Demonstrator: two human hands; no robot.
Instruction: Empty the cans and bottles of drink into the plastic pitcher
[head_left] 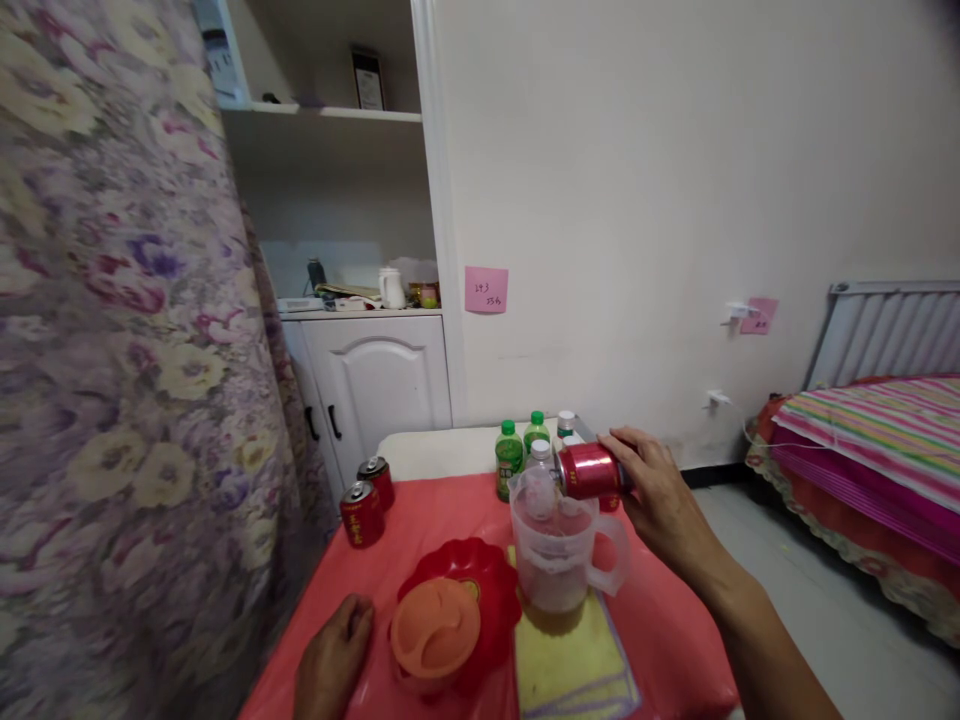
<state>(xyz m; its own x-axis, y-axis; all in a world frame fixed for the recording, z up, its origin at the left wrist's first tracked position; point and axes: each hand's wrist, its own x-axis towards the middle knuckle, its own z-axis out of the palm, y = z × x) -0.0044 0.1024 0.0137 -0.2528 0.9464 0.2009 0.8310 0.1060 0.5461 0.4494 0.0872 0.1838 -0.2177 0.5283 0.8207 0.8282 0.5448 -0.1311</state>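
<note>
My right hand [651,488] grips a red drink can [589,471] by its base end. The can lies nearly level, its top over the mouth of a clear plastic measuring jug [553,562]. Some liquid seems to be in the jug, which stands on a folded yellow cloth [574,665]. My left hand [335,652] rests on the red tablecloth with its fingers curled in and nothing visible in them. Right of it, an orange divided bowl [435,628] sits on a red scalloped tray [491,570].
Two upright red cans [362,514] stand at the table's left edge. Behind the jug are green-capped bottles [508,460] and white-capped bottles [566,424]. A floral curtain [135,350] hangs at left, beside a white cabinet [382,385]. A bed [870,450] is at right.
</note>
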